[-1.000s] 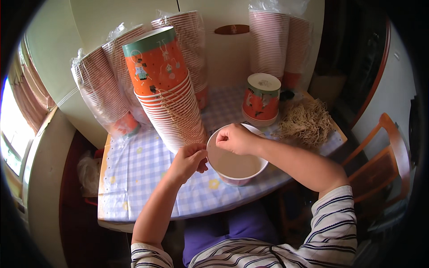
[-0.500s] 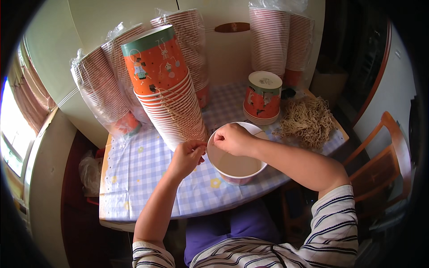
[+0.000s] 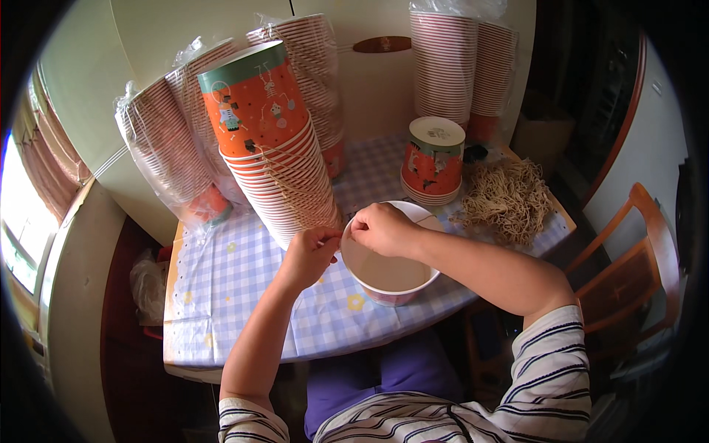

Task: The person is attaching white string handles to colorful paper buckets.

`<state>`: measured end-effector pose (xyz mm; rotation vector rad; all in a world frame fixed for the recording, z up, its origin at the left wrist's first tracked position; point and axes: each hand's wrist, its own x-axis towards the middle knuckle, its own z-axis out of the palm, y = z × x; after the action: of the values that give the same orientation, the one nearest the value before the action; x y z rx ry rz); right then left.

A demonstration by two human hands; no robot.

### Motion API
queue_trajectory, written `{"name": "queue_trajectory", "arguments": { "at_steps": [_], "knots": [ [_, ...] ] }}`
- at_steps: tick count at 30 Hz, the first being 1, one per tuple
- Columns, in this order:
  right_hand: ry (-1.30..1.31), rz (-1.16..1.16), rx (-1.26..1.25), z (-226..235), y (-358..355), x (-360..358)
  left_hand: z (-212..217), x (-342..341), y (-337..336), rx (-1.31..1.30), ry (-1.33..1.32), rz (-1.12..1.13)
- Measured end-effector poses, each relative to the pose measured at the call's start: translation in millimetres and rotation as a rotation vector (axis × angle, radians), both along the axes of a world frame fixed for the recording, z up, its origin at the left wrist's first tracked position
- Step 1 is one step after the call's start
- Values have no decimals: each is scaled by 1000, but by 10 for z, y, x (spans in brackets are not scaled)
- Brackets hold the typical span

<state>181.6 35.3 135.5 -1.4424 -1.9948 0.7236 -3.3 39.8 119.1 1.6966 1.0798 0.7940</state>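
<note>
A white-lined paper bucket (image 3: 391,277) stands upright at the table's middle, its mouth toward me. My left hand (image 3: 314,255) is closed in a pinch against the outside of its left rim. Over the mouth reaches my right hand (image 3: 380,229), fingertips pinched together just inside that same rim. A thin tan cord (image 3: 425,218) shows inside the far right rim and runs behind my right hand. What lies between the left fingertips is too small to make out. Left of the bucket leans a tall stack of upturned orange paper buckets (image 3: 255,111), with tan cords (image 3: 295,192) hanging down its side.
A tangled heap of tan cords (image 3: 506,199) lies at the table's right. Beside it stands a short upturned bucket stack (image 3: 434,159). Plastic-wrapped bucket stacks (image 3: 166,148) line the back. The checked tablecloth (image 3: 236,295) covers the table; a wooden chair (image 3: 628,258) is at right.
Both hands stay at the bucket's left rim, with only a slight shift of the fingers. The right fingertips have moved a little left, closer to the left hand.
</note>
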Motion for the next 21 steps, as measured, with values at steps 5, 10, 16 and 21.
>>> {"name": "queue_trajectory", "arguments": {
  "at_steps": [5,10,16,21],
  "knots": [
    [5,-6,-10,-16,2,1,36,2,-2,18,51,-24],
    [-55,19,-14,-22,28,-17,7,-4,41,35,65,-59],
    [-68,17,-7,-29,23,-49,-12,-20,84,135,123,-111],
    [108,99,-98,16,8,24,41,-35,18,372,295,-84]
  ]
}}
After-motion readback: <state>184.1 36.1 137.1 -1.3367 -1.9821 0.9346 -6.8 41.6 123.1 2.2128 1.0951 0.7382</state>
